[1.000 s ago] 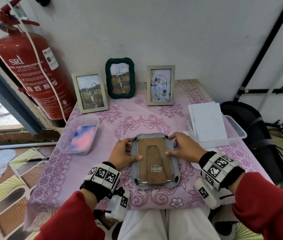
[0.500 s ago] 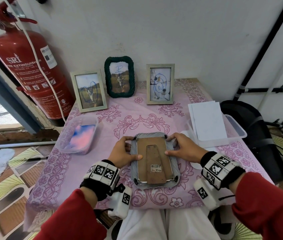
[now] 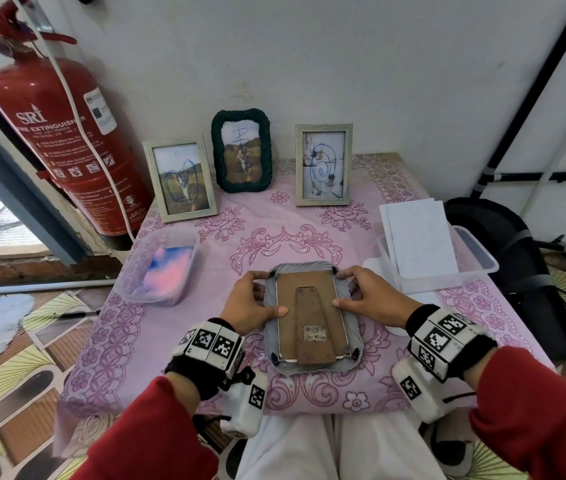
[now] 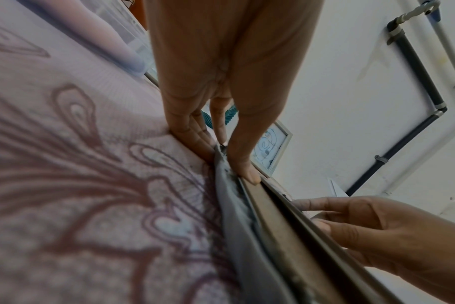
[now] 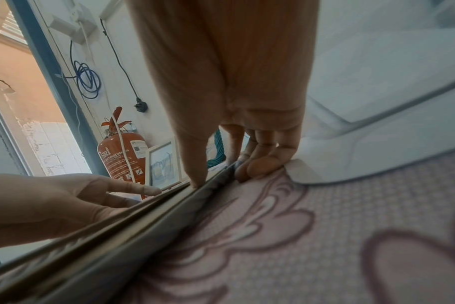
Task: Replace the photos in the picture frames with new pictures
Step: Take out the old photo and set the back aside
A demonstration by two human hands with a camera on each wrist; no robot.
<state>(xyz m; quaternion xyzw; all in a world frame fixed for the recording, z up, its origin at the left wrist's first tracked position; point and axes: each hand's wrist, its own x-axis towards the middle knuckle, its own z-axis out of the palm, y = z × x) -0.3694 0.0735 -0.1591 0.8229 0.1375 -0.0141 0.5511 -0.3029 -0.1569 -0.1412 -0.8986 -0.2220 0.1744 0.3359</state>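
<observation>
A grey ribbed picture frame (image 3: 271, 336) lies face down on the pink tablecloth, its brown backing board (image 3: 309, 296) and stand facing up. My left hand (image 3: 252, 301) holds its upper left edge, with the thumb on the backing and the fingers at the corner. My right hand (image 3: 369, 299) holds the upper right edge the same way. In the left wrist view the left thumb (image 4: 247, 170) presses the board beside the frame's edge (image 4: 260, 236). In the right wrist view the right hand (image 5: 247, 154) has its fingertips at the frame's rim (image 5: 143, 226). The photo side is hidden.
Three framed photos stand at the wall: a pale one (image 3: 180, 178), a dark green one (image 3: 241, 155) and another pale one (image 3: 323, 165). White sheets (image 3: 420, 237) lie on a clear tray at the right. A clear tub (image 3: 162, 268) is on the left, with a red fire extinguisher (image 3: 56, 140) beyond.
Both hands stay at the frame's upper corners. Only the head view shifts a little.
</observation>
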